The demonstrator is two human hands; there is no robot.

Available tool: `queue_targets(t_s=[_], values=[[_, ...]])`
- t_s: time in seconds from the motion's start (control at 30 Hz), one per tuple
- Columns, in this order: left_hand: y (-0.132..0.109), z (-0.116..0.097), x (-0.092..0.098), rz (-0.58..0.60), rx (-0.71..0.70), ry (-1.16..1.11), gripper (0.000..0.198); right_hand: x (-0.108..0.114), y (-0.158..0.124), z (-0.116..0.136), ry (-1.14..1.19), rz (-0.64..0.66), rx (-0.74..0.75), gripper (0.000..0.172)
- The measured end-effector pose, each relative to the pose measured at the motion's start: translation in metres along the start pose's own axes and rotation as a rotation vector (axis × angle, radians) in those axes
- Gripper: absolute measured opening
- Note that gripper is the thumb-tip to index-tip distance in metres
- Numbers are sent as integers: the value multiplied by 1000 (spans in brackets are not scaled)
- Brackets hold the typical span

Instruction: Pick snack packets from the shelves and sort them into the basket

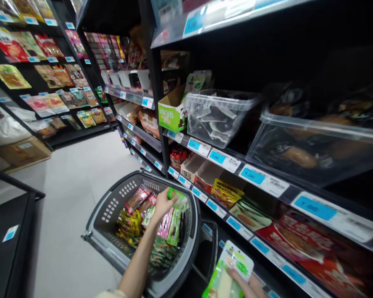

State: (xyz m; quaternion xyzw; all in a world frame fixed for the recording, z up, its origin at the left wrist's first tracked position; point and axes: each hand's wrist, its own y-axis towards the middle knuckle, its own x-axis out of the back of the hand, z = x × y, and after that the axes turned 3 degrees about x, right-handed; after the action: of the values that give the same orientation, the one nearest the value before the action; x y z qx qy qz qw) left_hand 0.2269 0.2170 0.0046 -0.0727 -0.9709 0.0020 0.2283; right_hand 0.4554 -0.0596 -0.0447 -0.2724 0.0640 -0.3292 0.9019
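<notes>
My left hand point(163, 203) is over the shopping basket point(99, 203), its fingers closed on a green snack packet point(180, 199) near the basket's right inner side. Inside the basket lie red packets point(139, 198), yellow packets point(129, 222), a pink packet point(165, 225) and dark green packets point(164, 251). At the lower right, my right hand point(240, 281) grips a green and white snack packet point(233, 263) outside the basket, below the lowest shelf edge in view. Part of that hand is cut off by the frame's bottom edge.
To the right, shelves carry clear plastic bins point(217, 118), a green panda box point(171, 114), yellow bags point(226, 192) and red bags point(311, 244). A black shelf unit point(9, 240) stands at left. Pale floor point(71, 186) runs between. A cardboard box point(23, 151) sits at far left.
</notes>
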Motion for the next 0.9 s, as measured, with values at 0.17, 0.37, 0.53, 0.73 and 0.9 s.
queue_targets(t_s=[0.17,0.37,0.53,0.73,0.9], values=[[8,1,9,-305,104,-557,35,2,0,-2,13,-20,-34,62],[5,-15,11,-382,245,-1355,17,6,-1,-6,22,-18,-81,72],[-1,-25,6,-333,273,-1437,14,4,-8,2,23,7,-87,70],[-1,-27,4,-305,284,-1436,17,1,-10,6,46,-17,-92,70],[0,-27,5,-308,287,-1427,19,0,-8,4,30,-28,-95,68]])
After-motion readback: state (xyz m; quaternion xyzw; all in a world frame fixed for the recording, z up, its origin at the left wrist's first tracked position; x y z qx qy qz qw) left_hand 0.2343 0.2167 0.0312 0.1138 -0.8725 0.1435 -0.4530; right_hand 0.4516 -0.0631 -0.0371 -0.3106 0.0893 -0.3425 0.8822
